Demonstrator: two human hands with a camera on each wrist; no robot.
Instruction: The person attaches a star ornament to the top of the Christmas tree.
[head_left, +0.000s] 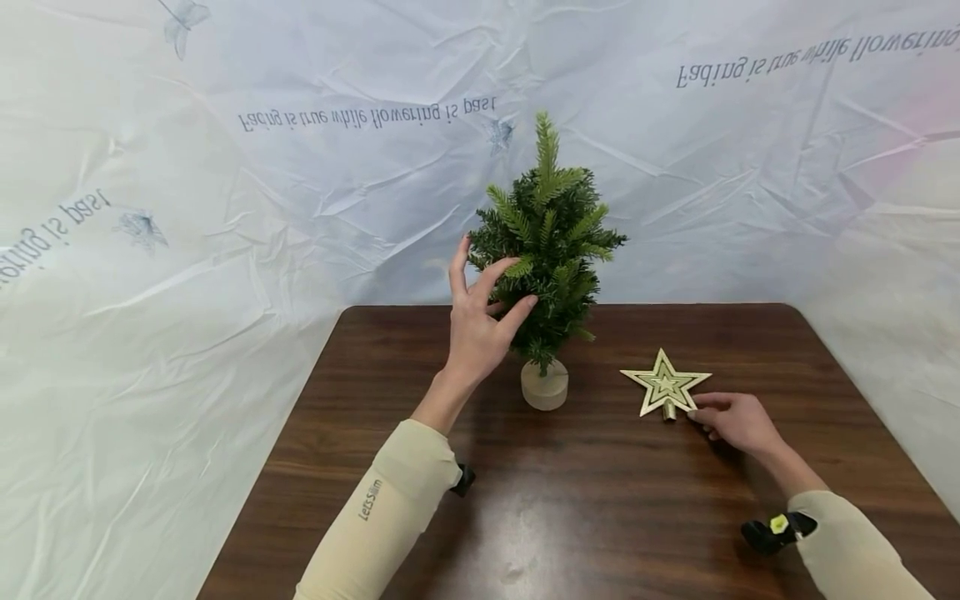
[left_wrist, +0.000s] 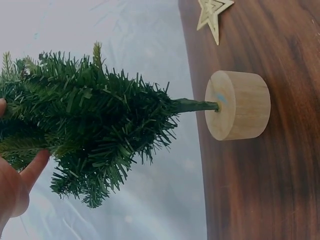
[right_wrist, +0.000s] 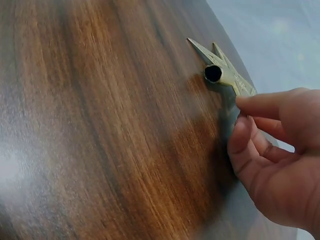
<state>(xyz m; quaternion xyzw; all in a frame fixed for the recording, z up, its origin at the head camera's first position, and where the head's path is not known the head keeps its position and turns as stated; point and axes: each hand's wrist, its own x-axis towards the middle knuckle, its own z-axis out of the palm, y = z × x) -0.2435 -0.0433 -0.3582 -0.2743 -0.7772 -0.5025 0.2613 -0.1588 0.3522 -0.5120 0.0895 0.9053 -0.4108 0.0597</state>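
A small artificial Christmas tree (head_left: 558, 242) stands upright on its round wooden base (left_wrist: 250, 106), on the table. My left hand (head_left: 480, 321) is at the tree's left side, with its thumb and fingers bent around the green branches; some fingertips are hidden among the needles. To the right of the tree is a gold star tree topper (head_left: 665, 385) with a short hollow socket (right_wrist: 214, 74) pointing toward me. My right hand (head_left: 738, 421) pinches the star's lower right point between thumb and forefinger. Whether the star touches the tabletop, I cannot tell.
The dark wood-grain table (head_left: 585, 508) has rounded far corners. Behind and beside it hangs a wrinkled white sheet (head_left: 300, 192) printed with lettering and flowers. Black bands with small devices (head_left: 780, 533) are on the wrists.
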